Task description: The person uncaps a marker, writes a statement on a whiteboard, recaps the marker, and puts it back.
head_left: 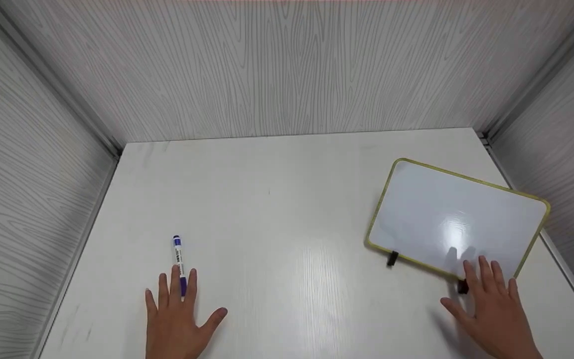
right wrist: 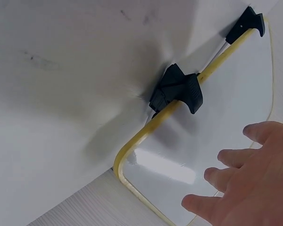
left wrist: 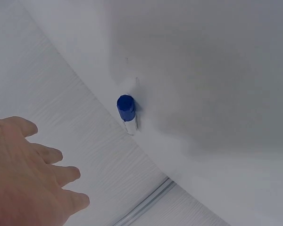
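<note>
My left hand (head_left: 175,319) is spread with straight fingers and holds nothing. Its fingertips overlap the lower part of a white marker (head_left: 179,259) with a blue cap and end, lying lengthwise away from me. The left wrist view shows the marker's blue end (left wrist: 126,107) beyond the fingers. On the other side, my right hand (head_left: 496,311) is also spread, over the near right corner of a whiteboard (head_left: 451,214) with a yellow frame. Two black clip-like feet (right wrist: 177,87) sit on the board's near edge; the fingers stay apart from them in the right wrist view.
Everything lies on a white table (head_left: 277,214). A grey wood-grain panel (head_left: 287,70) stands along the back, with similar panels at the left (head_left: 23,174) and right (head_left: 561,114). The whiteboard's right corner reaches the table's right edge.
</note>
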`<state>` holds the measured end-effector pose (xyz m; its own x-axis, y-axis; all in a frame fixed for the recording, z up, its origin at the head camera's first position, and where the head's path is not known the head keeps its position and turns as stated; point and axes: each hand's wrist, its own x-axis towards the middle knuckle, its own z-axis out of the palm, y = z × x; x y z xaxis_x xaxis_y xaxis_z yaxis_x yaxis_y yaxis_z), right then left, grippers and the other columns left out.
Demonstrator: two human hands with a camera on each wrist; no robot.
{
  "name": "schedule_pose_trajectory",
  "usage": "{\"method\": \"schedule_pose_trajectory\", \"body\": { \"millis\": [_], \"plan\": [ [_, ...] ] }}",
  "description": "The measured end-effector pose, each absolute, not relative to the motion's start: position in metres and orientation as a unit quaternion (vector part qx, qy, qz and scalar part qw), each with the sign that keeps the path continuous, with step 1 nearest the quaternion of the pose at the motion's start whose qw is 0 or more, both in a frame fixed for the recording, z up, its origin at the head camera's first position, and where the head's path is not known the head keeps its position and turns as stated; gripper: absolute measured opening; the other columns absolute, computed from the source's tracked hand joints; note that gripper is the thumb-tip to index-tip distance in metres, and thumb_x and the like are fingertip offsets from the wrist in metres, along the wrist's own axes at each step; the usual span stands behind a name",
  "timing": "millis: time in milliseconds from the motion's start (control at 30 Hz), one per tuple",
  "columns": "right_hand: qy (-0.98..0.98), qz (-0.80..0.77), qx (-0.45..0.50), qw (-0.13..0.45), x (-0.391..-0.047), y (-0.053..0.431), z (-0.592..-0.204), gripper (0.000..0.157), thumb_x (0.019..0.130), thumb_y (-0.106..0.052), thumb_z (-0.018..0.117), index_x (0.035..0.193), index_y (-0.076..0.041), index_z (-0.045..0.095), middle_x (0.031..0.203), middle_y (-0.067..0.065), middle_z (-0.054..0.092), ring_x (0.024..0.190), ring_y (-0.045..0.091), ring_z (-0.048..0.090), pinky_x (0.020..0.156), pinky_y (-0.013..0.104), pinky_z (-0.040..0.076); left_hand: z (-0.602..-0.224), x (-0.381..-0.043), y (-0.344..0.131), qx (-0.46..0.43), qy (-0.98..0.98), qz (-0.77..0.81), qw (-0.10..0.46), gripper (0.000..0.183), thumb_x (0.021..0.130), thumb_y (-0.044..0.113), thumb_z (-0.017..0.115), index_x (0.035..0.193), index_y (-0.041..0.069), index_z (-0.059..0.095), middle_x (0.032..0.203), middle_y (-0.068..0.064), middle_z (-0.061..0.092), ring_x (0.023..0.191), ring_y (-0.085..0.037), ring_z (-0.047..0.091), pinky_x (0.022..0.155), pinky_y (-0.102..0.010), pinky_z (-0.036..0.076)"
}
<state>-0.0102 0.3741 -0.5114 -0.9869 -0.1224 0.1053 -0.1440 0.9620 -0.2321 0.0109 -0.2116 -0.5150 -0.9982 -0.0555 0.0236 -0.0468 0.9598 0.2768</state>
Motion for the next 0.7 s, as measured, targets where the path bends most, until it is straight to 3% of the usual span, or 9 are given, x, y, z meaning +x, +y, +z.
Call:
{"method": "schedule_pose_trajectory", "body": {
  "millis": [267, 433, 567, 700],
  "plan": [
    [-0.988, 0.124, 0.059, 0.063, -0.013, 0.377, -0.517, 0.084, 0.095, -0.04, 0.076, 0.152, 0.012, 0.041, 0.155, 0.044, 0.032, 0.144, 0.061, 0.028, 0.109, 0.082, 0.015, -0.517, 0.011, -0.212, 0.031, -0.99, -0.138, 0.007, 0.104, 0.087, 0.072, 0.067, 0.159, 0.001, 0.041, 0.167, -0.032, 0.019, 0.152, -0.056, 0.013, 0.117, -0.075, 0.006],
    [-0.986, 0.127, 0.06, 0.093, -0.015, 0.377, -0.521, 0.075, 0.087, -0.026, 0.084, 0.142, 0.014, 0.052, 0.148, 0.043, 0.042, 0.134, 0.061, 0.04, 0.101, 0.082, 0.028, -0.517, 0.011, -0.213, 0.032, -0.99, -0.14, 0.006, 0.105, 0.087, 0.071, 0.068, 0.159, 0.001, 0.04, 0.167, -0.033, 0.019, 0.152, -0.057, 0.013, 0.117, -0.076, 0.005],
    [-0.976, 0.124, 0.071, 0.163, -0.019, 0.375, -0.524, 0.062, 0.077, -0.013, 0.09, 0.126, 0.015, 0.064, 0.127, 0.04, 0.06, 0.112, 0.059, 0.058, 0.083, 0.077, 0.044, -0.517, 0.01, -0.212, 0.032, -0.989, -0.143, 0.002, 0.106, 0.086, 0.072, 0.067, 0.16, 0.001, 0.04, 0.167, -0.033, 0.018, 0.152, -0.057, 0.013, 0.117, -0.076, 0.004],
    [-0.974, 0.131, 0.044, 0.178, -0.021, 0.373, -0.525, 0.049, 0.079, -0.012, 0.089, 0.116, 0.015, 0.068, 0.103, 0.034, 0.068, 0.093, 0.055, 0.063, 0.069, 0.07, 0.049, -0.518, 0.009, -0.213, 0.03, -0.989, -0.144, -0.004, 0.106, 0.087, 0.073, 0.067, 0.16, 0.001, 0.039, 0.167, -0.033, 0.018, 0.152, -0.058, 0.012, 0.117, -0.076, 0.003]
  ]
}}
